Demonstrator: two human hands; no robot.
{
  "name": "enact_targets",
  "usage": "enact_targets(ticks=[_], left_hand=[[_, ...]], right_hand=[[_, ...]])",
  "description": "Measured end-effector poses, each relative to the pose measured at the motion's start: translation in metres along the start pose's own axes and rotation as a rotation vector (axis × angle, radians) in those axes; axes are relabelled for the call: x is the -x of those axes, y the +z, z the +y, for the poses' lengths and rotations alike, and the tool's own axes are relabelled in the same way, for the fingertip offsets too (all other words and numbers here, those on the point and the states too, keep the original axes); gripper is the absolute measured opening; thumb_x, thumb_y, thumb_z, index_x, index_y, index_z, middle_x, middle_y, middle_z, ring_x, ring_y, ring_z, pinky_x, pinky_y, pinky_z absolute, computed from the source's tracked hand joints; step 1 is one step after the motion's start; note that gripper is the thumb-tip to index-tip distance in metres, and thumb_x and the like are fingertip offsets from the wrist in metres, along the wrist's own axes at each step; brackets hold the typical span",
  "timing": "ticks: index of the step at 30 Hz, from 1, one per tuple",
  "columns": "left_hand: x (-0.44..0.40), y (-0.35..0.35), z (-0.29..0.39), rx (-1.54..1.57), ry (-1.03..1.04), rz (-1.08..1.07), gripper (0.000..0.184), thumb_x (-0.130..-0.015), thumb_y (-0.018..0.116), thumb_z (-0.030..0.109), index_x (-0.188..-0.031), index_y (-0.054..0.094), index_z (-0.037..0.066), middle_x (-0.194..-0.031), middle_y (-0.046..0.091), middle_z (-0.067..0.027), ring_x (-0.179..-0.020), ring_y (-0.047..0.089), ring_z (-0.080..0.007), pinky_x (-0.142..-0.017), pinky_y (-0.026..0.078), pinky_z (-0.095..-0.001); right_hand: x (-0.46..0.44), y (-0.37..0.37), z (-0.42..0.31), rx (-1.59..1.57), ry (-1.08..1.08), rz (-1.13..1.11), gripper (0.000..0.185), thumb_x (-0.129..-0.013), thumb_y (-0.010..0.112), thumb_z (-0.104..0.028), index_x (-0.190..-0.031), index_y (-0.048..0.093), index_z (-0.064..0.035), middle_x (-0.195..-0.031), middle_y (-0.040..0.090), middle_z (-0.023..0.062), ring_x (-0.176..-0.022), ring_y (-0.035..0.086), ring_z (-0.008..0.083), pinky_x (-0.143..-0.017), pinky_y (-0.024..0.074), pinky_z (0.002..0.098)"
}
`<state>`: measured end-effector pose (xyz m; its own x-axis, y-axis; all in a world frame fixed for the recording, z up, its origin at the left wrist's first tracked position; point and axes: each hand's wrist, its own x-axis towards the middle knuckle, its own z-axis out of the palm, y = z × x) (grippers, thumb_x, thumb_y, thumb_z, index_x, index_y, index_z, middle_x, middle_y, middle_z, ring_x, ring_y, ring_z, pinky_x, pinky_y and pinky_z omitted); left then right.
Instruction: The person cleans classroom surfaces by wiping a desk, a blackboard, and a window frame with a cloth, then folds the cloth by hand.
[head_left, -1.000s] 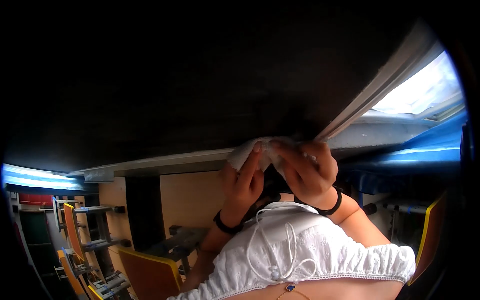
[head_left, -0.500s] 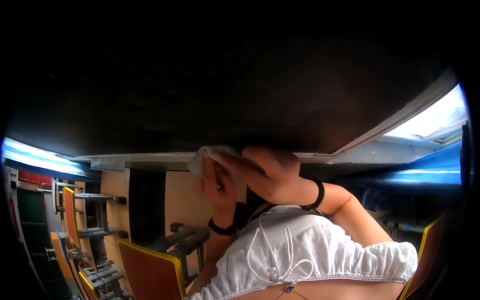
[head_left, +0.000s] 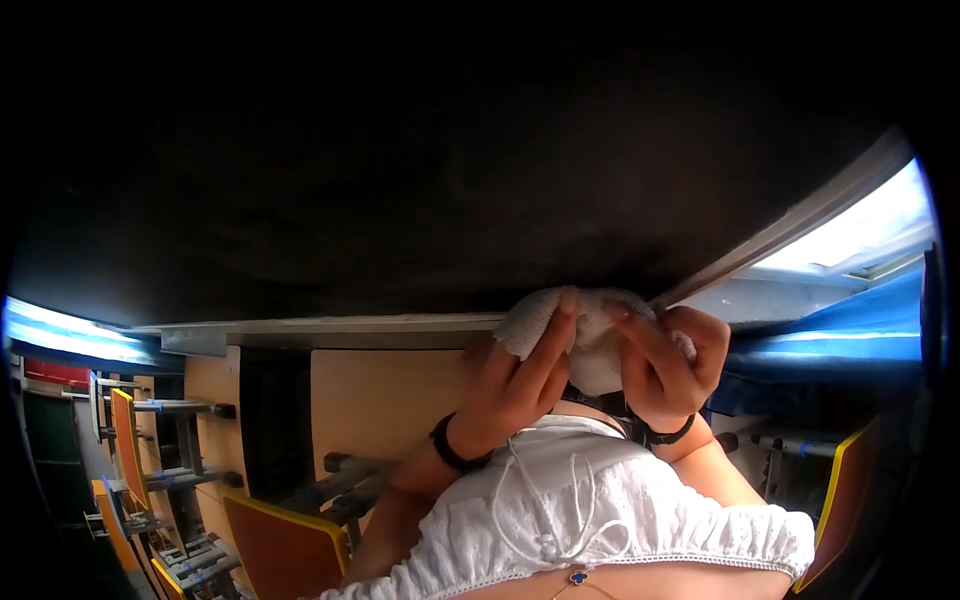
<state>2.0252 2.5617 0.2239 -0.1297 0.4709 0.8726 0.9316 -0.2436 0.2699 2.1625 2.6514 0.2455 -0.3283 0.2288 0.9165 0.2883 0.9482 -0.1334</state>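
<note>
A pale, wadded cloth point(head_left: 598, 355) is bunched between my two hands, against the lower edge of a large dark board point(head_left: 350, 230). My left hand point(head_left: 520, 385) pinches its left part, with the thumb or a finger pressed on top of the fabric. On the other side, my right hand point(head_left: 675, 365) has its fingers curled around the cloth's right end. The cloth hides some fingertips. Each wrist wears a black band.
A light ledge point(head_left: 400, 325) runs along the board's bottom edge, and a pale frame point(head_left: 800, 215) borders its right side. Blue curtain point(head_left: 840, 335) hangs at the right. Chairs or desks with yellow-edged boards point(head_left: 285, 545) stand behind at the left.
Both hands and the cloth have moved right along the board's lower edge, toward its corner. The hands, close together before, are now apart with the cloth spread between them.
</note>
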Motion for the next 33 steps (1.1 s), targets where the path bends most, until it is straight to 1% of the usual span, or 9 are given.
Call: enact_targets(ticks=[5,8,11,14,17,20,23,28,33], left_hand=[[0.005,-0.011,-0.007,0.030,0.036,-0.059,0.034,-0.078,0.062,-0.001,-0.111,0.065,0.001,-0.101,0.065,-0.0170,-0.083,0.066,-0.0309,-0.069,0.054,-0.0345],[0.009,-0.016,-0.015,0.058,0.117,0.089,0.038,-0.078,0.061,-0.001,-0.116,0.065,0.007,-0.107,0.064,-0.0142,-0.075,0.067,-0.0255,-0.063,0.056,-0.0306],[0.021,-0.031,-0.022,0.032,-0.011,0.085,0.035,-0.081,0.059,0.001,-0.115,0.065,0.008,-0.107,0.063,-0.0169,-0.081,0.066,-0.0278,-0.067,0.054,-0.0306],[0.046,-0.051,-0.033,-0.311,-0.221,0.013,0.029,-0.085,0.056,0.004,-0.112,0.066,0.008,-0.104,0.063,-0.0176,-0.094,0.062,-0.0316,-0.070,0.051,-0.0351],[0.059,-0.059,-0.033,-0.244,-0.502,0.074,0.034,-0.085,0.058,0.010,-0.118,0.062,0.006,-0.117,0.057,-0.0219,-0.095,0.059,-0.0321,-0.076,0.050,-0.0395],[0.070,-0.046,-0.029,-0.360,-0.535,-0.004,0.040,-0.085,0.059,0.015,-0.124,0.057,0.005,-0.119,0.056,-0.0220,-0.095,0.058,-0.0340,-0.078,0.048,-0.0427],[0.074,-0.035,-0.025,-0.274,-0.503,-0.116,0.046,-0.086,0.060,0.019,-0.128,0.053,0.002,-0.119,0.055,-0.0226,-0.098,0.058,-0.0361,-0.081,0.048,-0.0423],[0.052,-0.024,-0.014,-0.244,-0.360,-0.011,0.049,-0.084,0.064,0.017,-0.129,0.053,0.001,-0.120,0.056,-0.0223,-0.107,0.057,-0.0361,-0.088,0.048,-0.0424],[0.017,-0.007,0.000,-0.150,-0.138,0.047,0.041,-0.081,0.066,0.015,-0.120,0.061,0.003,-0.117,0.059,-0.0180,-0.101,0.062,-0.0314,-0.084,0.051,-0.0385]], right_hand=[[0.002,0.007,-0.001,-0.016,0.007,0.037,0.045,-0.055,0.067,0.010,-0.093,0.075,-0.0126,-0.087,0.042,0.0035,-0.069,0.049,0.0129,-0.052,0.0421,0.0229],[-0.005,0.021,-0.006,-0.040,-0.047,0.080,0.044,-0.055,0.065,0.007,-0.093,0.075,-0.0119,-0.084,0.043,0.0031,-0.064,0.049,0.0125,-0.049,0.0407,0.0233],[-0.021,0.041,-0.018,-0.137,-0.132,0.120,0.044,-0.052,0.062,0.000,-0.093,0.075,-0.0099,-0.081,0.045,0.0020,-0.055,0.049,0.0119,-0.045,0.0388,0.0229],[-0.029,0.064,-0.035,-0.257,-0.191,0.096,0.046,-0.052,0.065,-0.003,-0.096,0.074,-0.0102,-0.083,0.047,0.0028,-0.056,0.050,0.0122,-0.044,0.0398,0.0223],[-0.036,0.077,-0.059,-0.336,-0.158,0.028,0.039,-0.059,0.070,0.001,-0.095,0.075,-0.0130,-0.087,0.048,0.0041,-0.066,0.052,0.0116,-0.051,0.0434,0.0199],[-0.030,0.075,-0.065,-0.331,-0.245,0.082,0.037,-0.061,0.073,-0.003,-0.096,0.076,-0.0147,-0.092,0.050,0.0060,-0.072,0.056,0.0140,-0.054,0.0469,0.0212],[-0.025,0.057,-0.057,-0.398,-0.273,-0.065,0.036,-0.068,0.075,-0.004,-0.102,0.071,-0.0142,-0.101,0.051,0.0100,-0.080,0.059,0.0190,-0.061,0.0504,0.0249],[-0.015,0.044,-0.032,-0.394,-0.219,0.110,0.041,-0.077,0.071,-0.008,-0.116,0.061,-0.0164,-0.109,0.055,0.0232,-0.094,0.062,0.0288,-0.077,0.0535,0.0312],[0.009,0.017,-0.001,-0.278,-0.212,0.100,0.045,-0.079,0.074,-0.010,-0.119,0.056,-0.0183,-0.122,0.043,0.0189,-0.104,0.057,0.0272,-0.082,0.0534,0.0289]])
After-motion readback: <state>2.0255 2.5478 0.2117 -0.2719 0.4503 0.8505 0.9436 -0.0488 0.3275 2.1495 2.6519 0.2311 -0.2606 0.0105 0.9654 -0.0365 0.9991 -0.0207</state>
